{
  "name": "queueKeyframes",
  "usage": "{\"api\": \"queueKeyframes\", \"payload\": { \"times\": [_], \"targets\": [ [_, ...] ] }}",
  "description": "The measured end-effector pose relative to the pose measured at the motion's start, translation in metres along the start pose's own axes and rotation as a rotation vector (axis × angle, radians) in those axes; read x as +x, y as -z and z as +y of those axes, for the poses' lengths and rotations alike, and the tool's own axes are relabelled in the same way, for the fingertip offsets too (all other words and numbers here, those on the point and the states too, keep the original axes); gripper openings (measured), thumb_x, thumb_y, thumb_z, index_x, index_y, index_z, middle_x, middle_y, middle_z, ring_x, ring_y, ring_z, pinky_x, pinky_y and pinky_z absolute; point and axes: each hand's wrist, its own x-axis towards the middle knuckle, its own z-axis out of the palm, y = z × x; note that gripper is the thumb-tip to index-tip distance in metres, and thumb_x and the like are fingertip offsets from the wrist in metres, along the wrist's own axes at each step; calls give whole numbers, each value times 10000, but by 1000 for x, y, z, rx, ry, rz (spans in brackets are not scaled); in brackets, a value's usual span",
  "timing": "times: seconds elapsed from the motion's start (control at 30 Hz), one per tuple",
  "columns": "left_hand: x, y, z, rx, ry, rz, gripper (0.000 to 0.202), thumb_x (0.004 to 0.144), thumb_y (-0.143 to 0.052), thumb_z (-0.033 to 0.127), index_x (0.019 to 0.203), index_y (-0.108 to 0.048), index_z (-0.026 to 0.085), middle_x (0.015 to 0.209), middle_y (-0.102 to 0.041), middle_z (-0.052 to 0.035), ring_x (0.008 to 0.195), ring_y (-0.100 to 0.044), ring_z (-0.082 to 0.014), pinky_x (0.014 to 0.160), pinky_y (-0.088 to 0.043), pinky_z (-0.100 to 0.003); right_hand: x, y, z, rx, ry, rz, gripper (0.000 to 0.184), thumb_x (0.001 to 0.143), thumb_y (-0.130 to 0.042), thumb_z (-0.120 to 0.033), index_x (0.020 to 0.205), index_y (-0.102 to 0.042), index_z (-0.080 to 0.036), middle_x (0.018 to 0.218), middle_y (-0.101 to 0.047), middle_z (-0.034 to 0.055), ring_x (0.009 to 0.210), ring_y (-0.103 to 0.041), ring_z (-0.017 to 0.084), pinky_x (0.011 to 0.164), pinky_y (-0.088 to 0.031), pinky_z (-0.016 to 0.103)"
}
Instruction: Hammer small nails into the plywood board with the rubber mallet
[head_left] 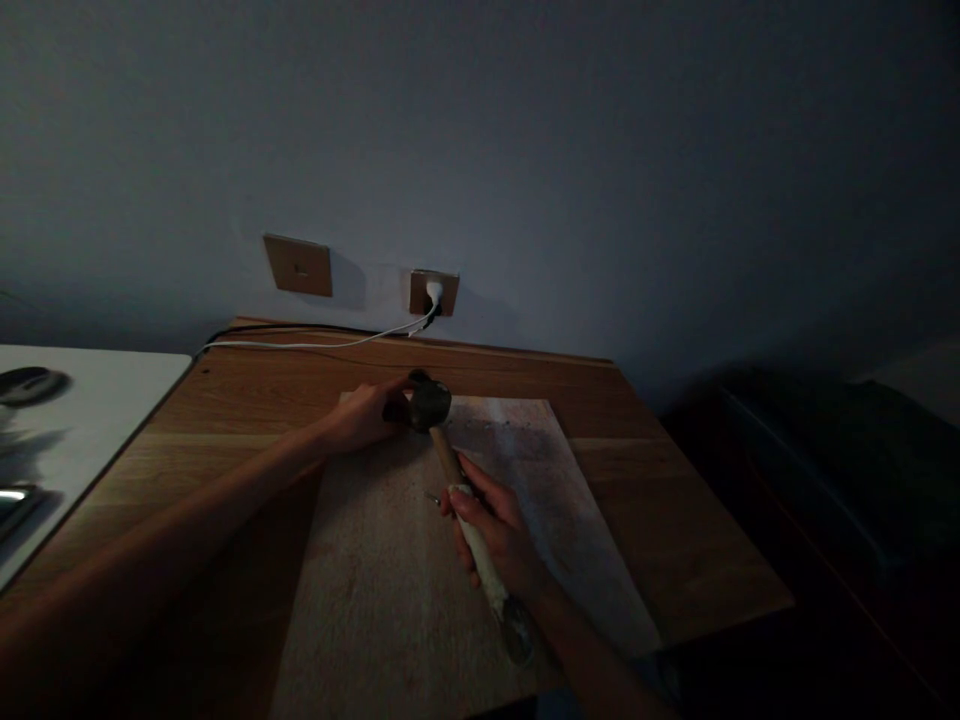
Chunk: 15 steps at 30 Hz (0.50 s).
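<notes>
My right hand (491,515) is wrapped around the wooden handle of a hammer (448,460), whose pale, worn grip runs down toward me. The dark hammer head (430,405) is over the far part of a wooden board (360,600). Right beside the head is my left hand (367,412), its fingers bent together. The head and shadow hide its fingertips, so what they pinch does not show. A row of small nails or marks (487,425) crosses the board's far end. A small shiny nail-like piece (433,498) shows beside my right fingers.
The board lies on a wooden table (675,530) against a grey wall. A wall socket (434,293) holds a white plug, with white and black cables (322,344) running left along the table's back edge. A white surface (112,400) with dark objects adjoins at left.
</notes>
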Motion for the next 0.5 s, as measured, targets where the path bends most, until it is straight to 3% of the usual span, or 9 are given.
{"api": "queueKeyframes", "payload": {
  "times": [0.13, 0.23, 0.33, 0.4, 0.5],
  "targets": [
    [2, 6, 1, 4, 31, -31, 561, 719, -621, 251, 1274, -551, 207, 967, -718, -21, 829, -680, -208, 680, -467, -252, 0, 1, 0, 9, -4, 7, 558, 936, -605, -408, 1468, -463, -319, 954, -565, -10, 411, -458, 24, 296, -394, 153],
    [-1, 18, 12, 60, 2, -66, 445, 684, -660, 263, 1111, -580, 167, 971, -667, -41, 767, -630, -175, 631, -446, -241, -1, 0, -2, 4, -4, 35, 543, 923, -618, -420, 1434, -489, -289, 948, -574, -9, 406, -462, 26, 291, -389, 152],
    [-10, 27, 36, 154, -141, -232, 236, 692, -657, 233, 909, -596, 162, 966, -627, -44, 779, -601, -160, 633, -433, -236, -1, 0, -4, 31, 23, 96, 529, 902, -635, -450, 1380, -523, -250, 925, -575, -11, 395, -451, 30, 280, -394, 162],
    [-19, 22, 55, 194, -240, -363, 173, 727, -669, 235, 876, -602, 176, 921, -628, -24, 767, -603, -156, 632, -431, -240, -1, 1, -4, 70, 41, 157, 596, 881, -654, -461, 1410, -492, -239, 882, -581, -17, 381, -445, 37, 274, -393, 167],
    [-31, -2, 79, 336, -443, -357, 214, 775, -687, 203, 976, -618, 174, 902, -651, -40, 780, -630, -191, 668, -456, -281, 0, 3, -5, 108, 6, 245, 757, 841, -684, -479, 1494, -403, -217, 731, -563, -49, 348, -438, 56, 267, -390, 172]
  ]
}}
